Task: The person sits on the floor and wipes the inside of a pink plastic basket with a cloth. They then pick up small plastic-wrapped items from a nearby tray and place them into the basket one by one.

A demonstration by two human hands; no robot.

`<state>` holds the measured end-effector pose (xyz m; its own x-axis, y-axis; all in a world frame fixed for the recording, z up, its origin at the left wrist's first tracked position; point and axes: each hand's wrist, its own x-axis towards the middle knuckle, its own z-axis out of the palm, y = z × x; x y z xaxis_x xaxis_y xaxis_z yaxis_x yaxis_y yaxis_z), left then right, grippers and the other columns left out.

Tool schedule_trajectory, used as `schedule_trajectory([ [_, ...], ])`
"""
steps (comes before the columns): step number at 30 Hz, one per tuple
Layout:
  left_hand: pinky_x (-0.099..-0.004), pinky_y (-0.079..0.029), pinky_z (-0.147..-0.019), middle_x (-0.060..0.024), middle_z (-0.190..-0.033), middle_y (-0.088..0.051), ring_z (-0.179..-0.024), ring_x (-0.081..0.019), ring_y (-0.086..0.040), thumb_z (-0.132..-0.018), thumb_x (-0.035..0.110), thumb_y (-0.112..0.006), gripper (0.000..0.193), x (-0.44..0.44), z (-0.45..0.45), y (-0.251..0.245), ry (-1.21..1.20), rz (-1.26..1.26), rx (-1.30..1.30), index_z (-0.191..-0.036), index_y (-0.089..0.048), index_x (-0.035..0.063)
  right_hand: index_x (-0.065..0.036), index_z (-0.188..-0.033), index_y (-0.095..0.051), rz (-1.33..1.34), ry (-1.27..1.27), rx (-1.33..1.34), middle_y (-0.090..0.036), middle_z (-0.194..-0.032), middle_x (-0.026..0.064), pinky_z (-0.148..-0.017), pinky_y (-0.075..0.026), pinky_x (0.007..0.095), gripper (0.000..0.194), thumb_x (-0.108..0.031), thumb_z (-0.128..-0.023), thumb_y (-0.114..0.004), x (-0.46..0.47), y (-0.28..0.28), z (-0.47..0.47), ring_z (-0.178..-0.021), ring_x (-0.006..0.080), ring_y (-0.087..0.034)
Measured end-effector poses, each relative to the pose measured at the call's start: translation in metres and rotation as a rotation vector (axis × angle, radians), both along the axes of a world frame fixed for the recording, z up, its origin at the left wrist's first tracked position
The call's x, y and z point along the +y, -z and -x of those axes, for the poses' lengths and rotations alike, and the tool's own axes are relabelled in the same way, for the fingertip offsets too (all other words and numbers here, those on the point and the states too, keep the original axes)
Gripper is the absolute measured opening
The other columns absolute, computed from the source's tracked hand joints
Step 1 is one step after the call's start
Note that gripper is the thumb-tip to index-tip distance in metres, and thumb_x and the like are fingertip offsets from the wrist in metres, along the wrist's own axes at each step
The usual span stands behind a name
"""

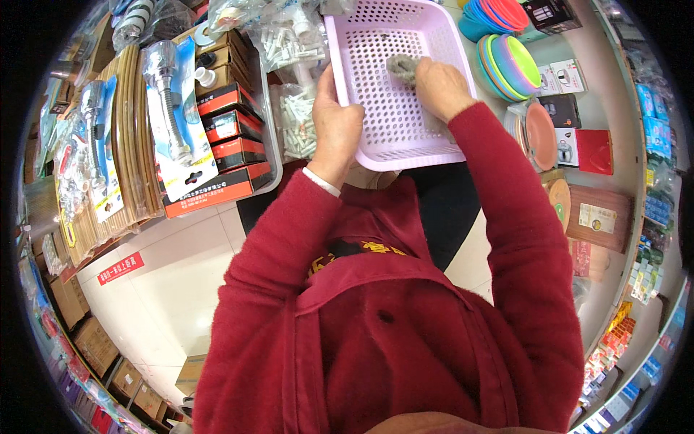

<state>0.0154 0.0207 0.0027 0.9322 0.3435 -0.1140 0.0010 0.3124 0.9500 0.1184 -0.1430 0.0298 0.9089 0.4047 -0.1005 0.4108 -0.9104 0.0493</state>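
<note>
A lilac perforated plastic basket (374,158) is tilted in front of me, its inside facing up. My left hand (339,122) grips its left rim, thumb on the inner side and fingers outside. Inside the basket, my right hand (442,87) holds a bunched grey-green cloth (404,69) against the perforated bottom. Part of the cloth hangs below my right hand, partly hidden by the sleeve.
Left stand carded flexible faucet hoses (171,108), red-and-black boxes (233,122) in a plastic tray and bags of white plastic fittings (295,125). On the right are stacked coloured bowls (509,68), pink plates (541,135) and wooden cutting boards (599,217). Cartons (95,344) line the lower left.
</note>
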Motion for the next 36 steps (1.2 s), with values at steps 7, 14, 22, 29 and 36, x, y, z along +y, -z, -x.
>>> schedule_trajectory([
  [7,-0.0322,-0.043,-0.099,-0.0187,-0.127,-0.055,-0.116,-0.0267,-0.056,-0.064,-0.019,-0.043,0.076,-0.002,-0.003,0.003,-0.007,0.013,-0.031,-0.138,-0.038,-0.0061,0.007,-0.093,-0.065,0.203,-0.204,0.485,-0.066,-0.088,0.0296,-0.079,-0.053,0.0472,0.028,-0.015,-0.078,-0.057,-0.029,-0.038,0.028,-0.085,0.0427,-0.066],
  [14,-0.0331,-0.038,-0.105,-0.0192,-0.131,-0.052,-0.121,-0.0274,-0.052,-0.065,-0.018,-0.044,0.076,0.000,0.000,-0.004,0.005,-0.060,-0.002,-0.140,-0.036,-0.0058,0.003,-0.102,-0.061,-0.074,-0.140,-0.056,-0.066,-0.090,0.0271,-0.077,-0.054,0.0477,0.025,-0.011,-0.083,-0.054,-0.007,-0.033,-0.054,-0.088,0.0406,-0.066],
  [22,-0.0312,-0.036,-0.106,-0.0173,-0.130,-0.053,-0.123,-0.0251,-0.051,-0.063,-0.017,-0.045,0.076,0.001,0.001,-0.008,-0.016,0.004,-0.003,-0.138,-0.040,-0.0055,0.002,-0.097,-0.061,0.097,-0.099,-0.204,-0.068,-0.091,0.0229,-0.076,-0.055,0.0472,0.021,-0.011,-0.088,-0.047,0.019,0.016,-0.086,-0.094,0.0390,-0.065],
  [29,-0.0319,-0.037,-0.105,-0.0178,-0.130,-0.053,-0.121,-0.0267,-0.051,-0.064,-0.017,-0.045,0.075,-0.001,0.001,-0.007,-0.010,0.013,-0.022,-0.138,-0.039,-0.0060,0.003,-0.096,-0.058,0.044,-0.069,-0.043,-0.067,-0.084,0.0270,-0.075,-0.053,0.0516,0.020,-0.011,-0.087,-0.048,0.009,0.003,-0.042,-0.081,0.0446,-0.066],
  [36,-0.0299,-0.043,-0.099,-0.0159,-0.124,-0.058,-0.116,-0.0230,-0.056,-0.069,-0.019,-0.046,0.069,-0.003,0.000,-0.005,-0.052,0.019,-0.006,-0.136,-0.042,-0.0028,0.002,-0.092,-0.059,0.116,-0.238,0.226,-0.066,-0.081,0.0263,-0.074,-0.052,0.0514,0.019,-0.009,-0.077,-0.056,-0.019,-0.024,0.033,-0.079,0.0434,-0.066],
])
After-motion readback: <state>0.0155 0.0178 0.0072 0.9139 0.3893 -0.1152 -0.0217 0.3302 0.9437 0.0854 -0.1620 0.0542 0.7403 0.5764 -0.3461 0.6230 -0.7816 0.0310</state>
